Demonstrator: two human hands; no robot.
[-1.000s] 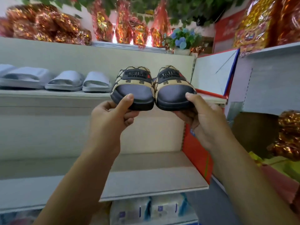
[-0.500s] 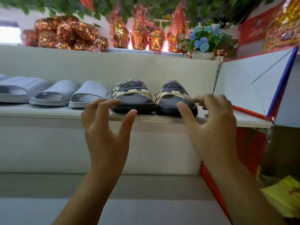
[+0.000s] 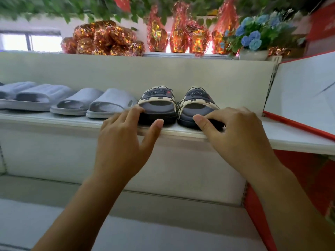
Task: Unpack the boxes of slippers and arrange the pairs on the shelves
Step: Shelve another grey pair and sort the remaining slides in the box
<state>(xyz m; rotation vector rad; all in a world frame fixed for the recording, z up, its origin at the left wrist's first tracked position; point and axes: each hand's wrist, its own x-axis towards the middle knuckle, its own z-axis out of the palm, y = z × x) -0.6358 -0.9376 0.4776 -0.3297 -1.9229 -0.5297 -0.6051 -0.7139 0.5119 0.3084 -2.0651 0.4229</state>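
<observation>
A pair of dark slippers with cream patterned straps stands side by side on the upper white shelf (image 3: 282, 140), heels toward me. My left hand (image 3: 123, 140) holds the heel of the left slipper (image 3: 157, 107), with the thumb on the sole's rear edge and the fingers on its left side. In the same way my right hand (image 3: 235, 134) holds the heel of the right slipper (image 3: 196, 104), its thumb on the rear edge and its fingers curled over the right side.
Several light grey slippers (image 3: 108, 104) line the same shelf to the left, close beside the dark pair. An open red-edged box lid (image 3: 304, 95) stands at the right. Foil-wrapped packs (image 3: 103, 38) and blue flowers (image 3: 252, 38) sit on top. A lower shelf (image 3: 163, 223) runs below.
A second ago both hands held the pair in the air. They set it on the shelf and let go. Now both hands are back on the heels.
</observation>
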